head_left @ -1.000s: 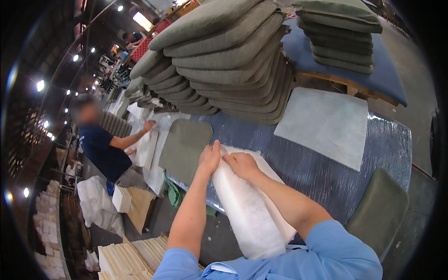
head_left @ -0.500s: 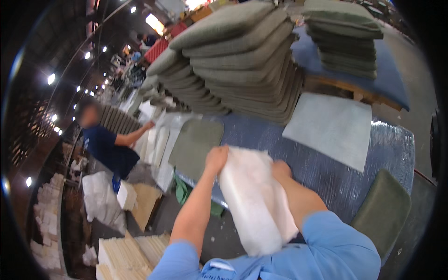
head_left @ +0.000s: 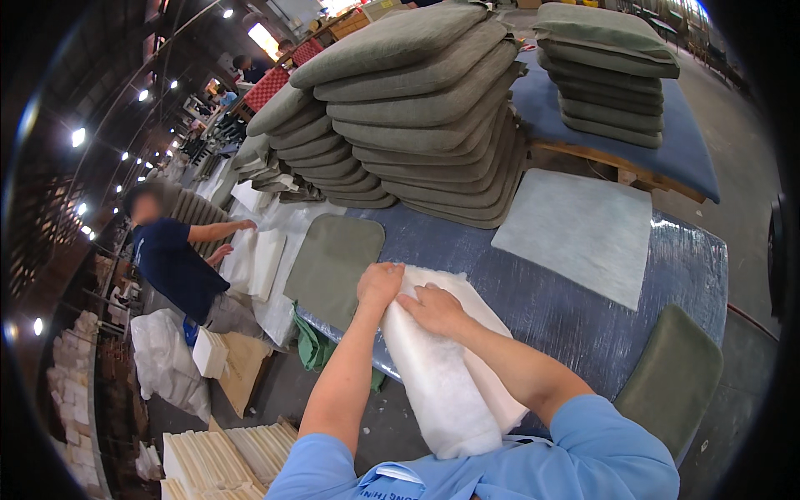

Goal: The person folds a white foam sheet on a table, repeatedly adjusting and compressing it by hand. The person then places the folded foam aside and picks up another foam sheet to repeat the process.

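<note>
A roll of fluffy white batting (head_left: 437, 387) stretches from my body to the table, with a smooth pale cream-pink sheet or pad (head_left: 492, 379) along its right side. My left hand (head_left: 381, 284) is closed on the batting at its far left corner. Just right of it, my right hand (head_left: 435, 310) lies across the top, fingers spread and pointing left, touching the surface. Beyond my left hand rests a flat grey-green cushion (head_left: 337, 260). A square pale sheet (head_left: 577, 235) lies farther right.
Tall stacks of grey-green cushions (head_left: 417, 112) stand at the back, and a smaller stack (head_left: 607, 79) tops the blue table behind. Another cushion (head_left: 673, 379) leans over the plastic-covered table's (head_left: 450, 237) right edge. A co-worker (head_left: 179, 258) stands left. Foam pieces (head_left: 212, 458) fill the lower left.
My right hand has moved left from the batting's right edge onto its top, close to my left hand. The pale layer now shows more on the right. The co-worker's arms have shifted.
</note>
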Demonstrator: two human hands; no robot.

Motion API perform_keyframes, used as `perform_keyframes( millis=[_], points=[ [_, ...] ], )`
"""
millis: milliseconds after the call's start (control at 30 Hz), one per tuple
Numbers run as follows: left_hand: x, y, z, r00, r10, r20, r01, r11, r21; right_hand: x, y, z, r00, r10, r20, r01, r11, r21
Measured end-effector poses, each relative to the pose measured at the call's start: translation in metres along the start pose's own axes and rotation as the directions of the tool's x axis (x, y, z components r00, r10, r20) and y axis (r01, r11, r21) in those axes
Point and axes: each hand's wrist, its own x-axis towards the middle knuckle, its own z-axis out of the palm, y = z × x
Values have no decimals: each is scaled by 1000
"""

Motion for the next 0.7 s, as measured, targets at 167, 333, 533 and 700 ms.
perform_keyframes(
  millis=[167,333,533,700],
  points=[
    [-6,-5,8,990,61,-129,-65,998,-23,3,35,26,998,24,-64,-18,995,94],
    [0,13,-3,996,79,-46,-78,997,29,11,137,15,927,342,-152,-353,934,-50],
    [-3,15,2,997,39,-60,-39,999,-7,11,110,-7,940,120,-318,-62,981,186],
    [1,11,2,999,-31,-29,30,999,-29,8,-5,-30,995,-96,40,91,989,119]
  ],
)
